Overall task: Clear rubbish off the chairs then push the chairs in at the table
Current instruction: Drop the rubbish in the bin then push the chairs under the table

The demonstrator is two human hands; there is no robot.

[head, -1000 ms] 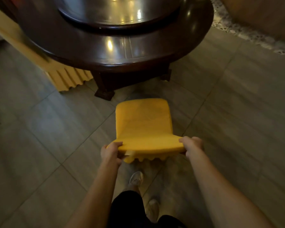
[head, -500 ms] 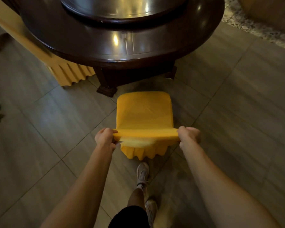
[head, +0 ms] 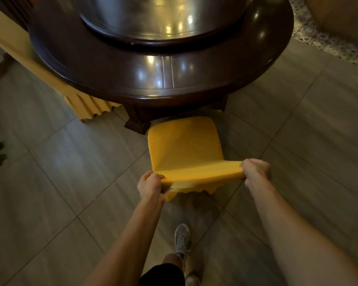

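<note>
Both hands curl round the top edge of the yellow-covered chair (head: 184, 145): left hand (head: 151, 183) at its left corner, right hand (head: 255, 172) at its right. Its seat front sits just beside the dark round table (head: 153, 79), near the carved table leg (head: 135, 120). Another yellow chair (head: 87, 106) stands tucked at the left.
</note>
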